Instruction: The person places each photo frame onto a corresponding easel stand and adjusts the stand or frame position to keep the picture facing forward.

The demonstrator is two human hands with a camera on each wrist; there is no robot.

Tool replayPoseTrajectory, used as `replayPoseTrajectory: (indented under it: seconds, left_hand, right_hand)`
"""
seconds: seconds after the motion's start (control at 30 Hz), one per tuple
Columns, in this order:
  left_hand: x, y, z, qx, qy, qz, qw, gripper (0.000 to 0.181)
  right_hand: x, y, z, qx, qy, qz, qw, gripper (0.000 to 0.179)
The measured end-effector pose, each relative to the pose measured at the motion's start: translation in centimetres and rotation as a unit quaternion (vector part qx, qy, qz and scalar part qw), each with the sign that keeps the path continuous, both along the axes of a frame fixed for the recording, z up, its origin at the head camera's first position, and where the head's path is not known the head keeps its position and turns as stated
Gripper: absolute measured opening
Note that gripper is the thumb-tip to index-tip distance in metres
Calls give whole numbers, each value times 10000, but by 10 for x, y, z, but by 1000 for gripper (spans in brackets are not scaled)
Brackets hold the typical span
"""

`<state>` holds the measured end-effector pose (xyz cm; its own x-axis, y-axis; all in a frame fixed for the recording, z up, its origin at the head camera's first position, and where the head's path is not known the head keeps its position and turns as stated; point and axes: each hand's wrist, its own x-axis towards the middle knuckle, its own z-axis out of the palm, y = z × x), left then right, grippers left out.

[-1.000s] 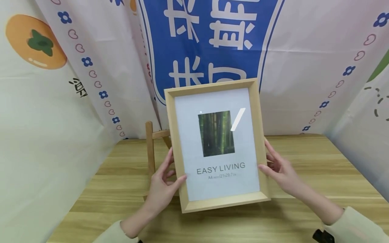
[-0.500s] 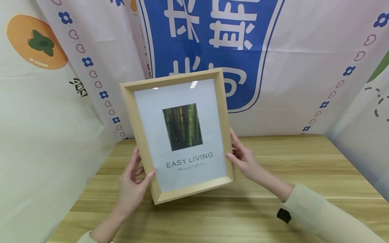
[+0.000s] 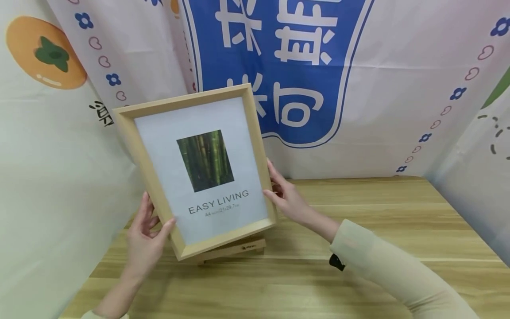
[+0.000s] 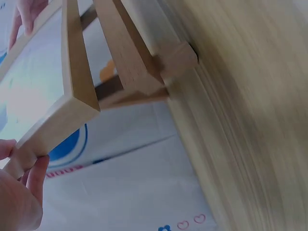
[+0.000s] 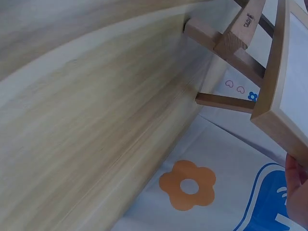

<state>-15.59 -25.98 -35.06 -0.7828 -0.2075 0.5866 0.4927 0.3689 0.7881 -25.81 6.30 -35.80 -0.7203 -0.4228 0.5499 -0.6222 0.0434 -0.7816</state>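
Both hands hold a light-wood picture frame (image 3: 258,146), tilted, with a bamboo photo and the words EASY LIVING on its white sheet. My left hand (image 3: 145,241) grips the lower left side, thumb on the front edge. On the opposite side, my right hand (image 3: 288,198) pinches the right edge. Behind and below the picture frame stands a small wooden easel (image 3: 247,246), mostly hidden in the head view. Both wrist views show the easel's ledge (image 5: 244,26) and legs, with a gap between ledge and picture frame (image 4: 77,53).
The easel stands on a wood-grain table (image 3: 358,266). Printed white cloth with a blue sign (image 3: 314,128) hangs behind the table, and more cloth (image 3: 48,186) lines the left side.
Both hands have carried the picture frame left and slightly up, tilting it a little more. The easel, first showing on the left, was covered, and its ledge now shows below the picture frame.
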Motion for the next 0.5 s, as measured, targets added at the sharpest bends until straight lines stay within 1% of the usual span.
replayPoseTrajectory:
  seconds: [0.13, 0.2, 0.4, 0.5]
  left_hand:
    - [-3, -10, 0, -79, 5, 129, 9999, 91]
    - [-5, -13, -2, -185, 8, 184, 9997, 91]
    - [-11, -15, -10, -349, 72, 96, 9993, 89]
    - [-14, -13, -13, -409, 87, 103, 9991, 88]
  right_hand:
    - [-1, -11, -3, 10, 168, -58, 9998, 75]
    - [0, -14, -6, -2, 256, -135, 9996, 75]
    - [3, -17, -17, 41, 320, -409, 9986, 76]
    - [6, -14, -20, 85, 368, -497, 9981, 77]
